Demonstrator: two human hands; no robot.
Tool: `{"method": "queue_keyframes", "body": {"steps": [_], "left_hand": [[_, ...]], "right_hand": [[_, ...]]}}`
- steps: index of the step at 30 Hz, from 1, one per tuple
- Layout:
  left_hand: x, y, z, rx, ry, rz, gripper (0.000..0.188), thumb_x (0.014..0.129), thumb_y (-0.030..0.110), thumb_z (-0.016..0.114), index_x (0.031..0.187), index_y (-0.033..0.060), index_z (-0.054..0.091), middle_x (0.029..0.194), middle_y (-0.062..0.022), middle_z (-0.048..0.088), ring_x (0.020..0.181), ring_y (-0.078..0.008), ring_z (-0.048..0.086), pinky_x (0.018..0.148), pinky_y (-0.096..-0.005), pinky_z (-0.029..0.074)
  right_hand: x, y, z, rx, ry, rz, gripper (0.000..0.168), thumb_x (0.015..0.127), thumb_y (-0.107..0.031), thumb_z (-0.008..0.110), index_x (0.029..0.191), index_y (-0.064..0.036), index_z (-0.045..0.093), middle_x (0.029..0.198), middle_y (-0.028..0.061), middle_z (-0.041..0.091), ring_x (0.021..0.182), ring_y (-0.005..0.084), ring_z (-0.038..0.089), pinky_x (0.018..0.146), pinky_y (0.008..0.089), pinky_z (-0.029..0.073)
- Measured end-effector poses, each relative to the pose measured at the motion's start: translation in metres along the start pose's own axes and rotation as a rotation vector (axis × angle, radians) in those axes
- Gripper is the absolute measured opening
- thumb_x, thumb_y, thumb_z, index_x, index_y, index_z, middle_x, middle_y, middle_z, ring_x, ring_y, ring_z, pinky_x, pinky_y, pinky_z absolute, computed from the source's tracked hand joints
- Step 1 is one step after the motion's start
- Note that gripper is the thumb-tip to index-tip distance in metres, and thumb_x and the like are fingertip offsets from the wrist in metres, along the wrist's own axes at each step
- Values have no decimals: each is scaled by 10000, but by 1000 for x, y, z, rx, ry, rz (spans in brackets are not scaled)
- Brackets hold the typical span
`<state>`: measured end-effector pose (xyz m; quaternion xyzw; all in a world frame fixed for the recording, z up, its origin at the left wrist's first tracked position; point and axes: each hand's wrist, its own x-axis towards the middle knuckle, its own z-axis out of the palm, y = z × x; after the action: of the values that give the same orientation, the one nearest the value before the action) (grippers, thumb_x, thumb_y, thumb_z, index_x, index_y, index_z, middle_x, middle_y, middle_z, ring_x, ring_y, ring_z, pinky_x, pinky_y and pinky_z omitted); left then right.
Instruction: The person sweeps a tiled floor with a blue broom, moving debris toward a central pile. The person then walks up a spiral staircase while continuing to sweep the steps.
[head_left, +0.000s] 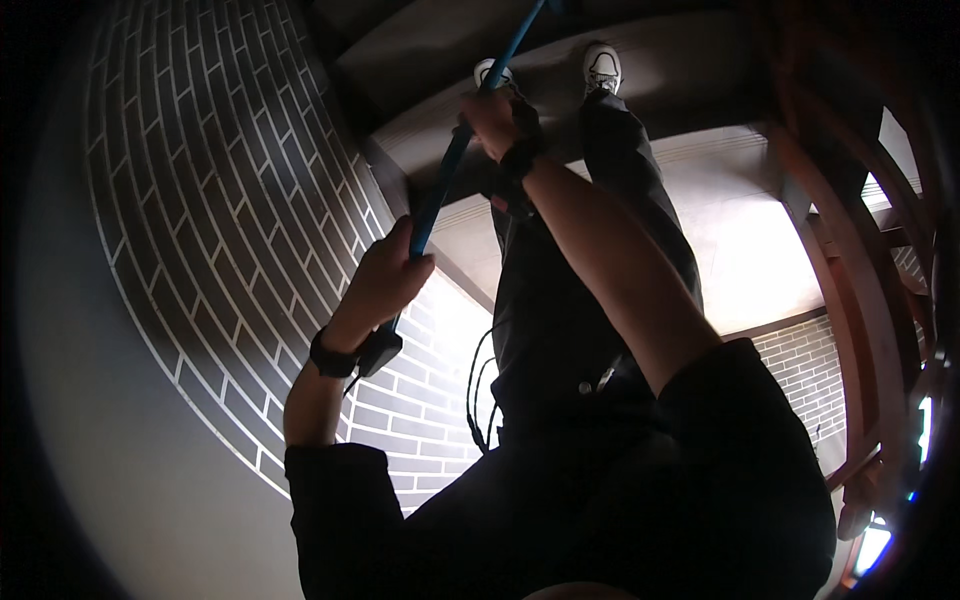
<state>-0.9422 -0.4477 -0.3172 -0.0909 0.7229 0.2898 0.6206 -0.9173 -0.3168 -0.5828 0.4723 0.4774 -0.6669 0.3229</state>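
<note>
A blue pole (448, 172) runs slantwise before me, its far end leaving the picture at the top. My left hand (388, 271) is wrapped around the pole's near part, thumb lying along it. Farther up the shaft, my right hand (491, 121) grips the same pole, above my left shoe (491, 71). A black band with a small box (381, 352) sits on my left wrist, and another dark band (521, 156) circles the right. What the pole's far end carries cannot be made out.
I stand on a stair step (675, 64), with my right shoe (602, 69) near its edge. A dark brick-patterned wall (225, 202) rises close on the left. Reddish-brown railings (817, 240) run along the right. Thin black cables (474, 390) hang by my left hip.
</note>
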Motion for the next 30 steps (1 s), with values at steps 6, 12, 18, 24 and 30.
{"method": "queue_keyframes", "body": {"steps": [6, 12, 18, 24, 30], "left_hand": [[-38, 19, 13, -134, -135, -55, 281, 830, 121, 524, 1037, 30, 356, 541, -63, 496, 449, -188, 535, 428, -296, 417], [11, 5, 11, 10, -56, 36, 246, 812, 150, 516, 978, -11, 430, 533, -89, 488, 443, -230, 512, 420, -322, 411], [-19, 17, -38, 321, 28, 64, 268, 830, 129, 511, 1033, -13, 410, 547, -104, 506, 468, -251, 544, 419, -341, 427], [-57, 30, -29, 187, -73, -3, 289, 809, 120, 531, 1015, 3, 365, 561, -133, 495, 490, -307, 544, 433, -385, 409], [-22, 9, -24, 282, -109, -68, 265, 809, 133, 490, 981, -38, 381, 554, -123, 474, 472, -280, 535, 425, -367, 424]], "right_hand": [[-56, -2, -8, 47, -80, -180, 106, 770, -95, 558, 685, -45, 517, 572, 78, 531, 482, 186, 557, 436, 307, 469], [-20, -26, -28, -15, 32, 203, 108, 781, -155, 569, 773, -56, 527, 625, 69, 538, 539, 180, 575, 383, 228, 363], [-35, -35, 30, -3, -64, 84, 181, 830, -208, 568, 689, -107, 517, 609, 29, 518, 465, 128, 475, 410, 244, 379], [-55, 15, 28, 633, -315, -348, 79, 823, -141, 575, 769, -85, 568, 639, 43, 549, 565, 148, 581, 502, 281, 516], [-39, -23, 13, 176, -67, 163, 180, 794, -136, 550, 647, -75, 466, 544, 39, 468, 399, 147, 460, 433, 292, 465]]}}
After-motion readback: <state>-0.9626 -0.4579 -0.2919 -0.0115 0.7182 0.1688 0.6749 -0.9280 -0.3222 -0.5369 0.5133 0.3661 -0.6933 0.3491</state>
